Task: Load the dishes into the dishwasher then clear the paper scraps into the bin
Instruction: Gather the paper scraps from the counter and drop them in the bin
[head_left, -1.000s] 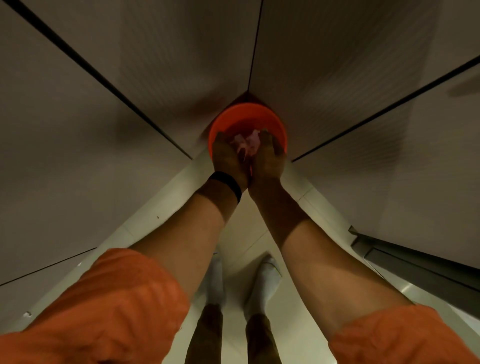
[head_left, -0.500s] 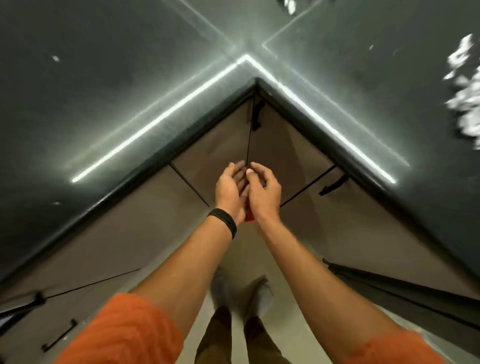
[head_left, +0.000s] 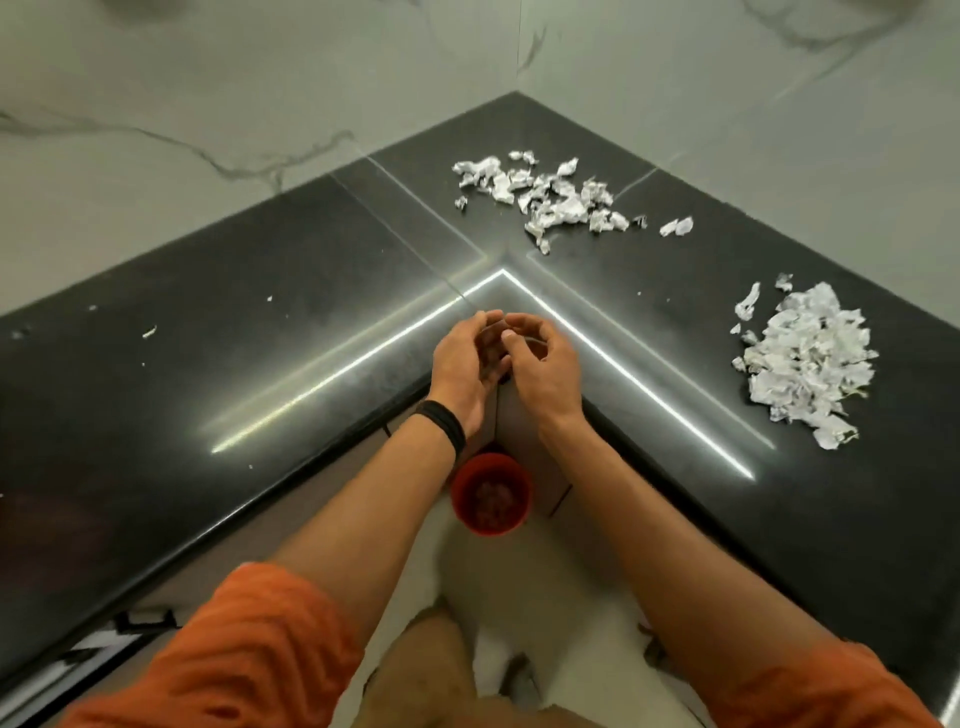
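Observation:
Two heaps of white paper scraps lie on the black corner countertop (head_left: 270, 364): one heap (head_left: 550, 195) near the back corner, a bigger heap (head_left: 808, 358) at the right. An orange bin (head_left: 491, 492) stands on the floor in the inner corner below, with scraps inside. My left hand (head_left: 462, 364) and my right hand (head_left: 540, 364) hover side by side above the counter's inner corner, fingers loosely curled and fingertips nearly touching. Neither hand holds anything that I can see.
A few tiny paper bits (head_left: 149, 331) lie on the left part of the counter. Marble-look walls (head_left: 208, 104) close the corner behind. Cabinet fronts (head_left: 519, 431) sit under the counter. My legs and feet are on the pale floor (head_left: 561, 566).
My hands have risen from inside the orange bin, where they held scraps, up to counter height with nothing in them. The view has lifted from the floor to the countertop.

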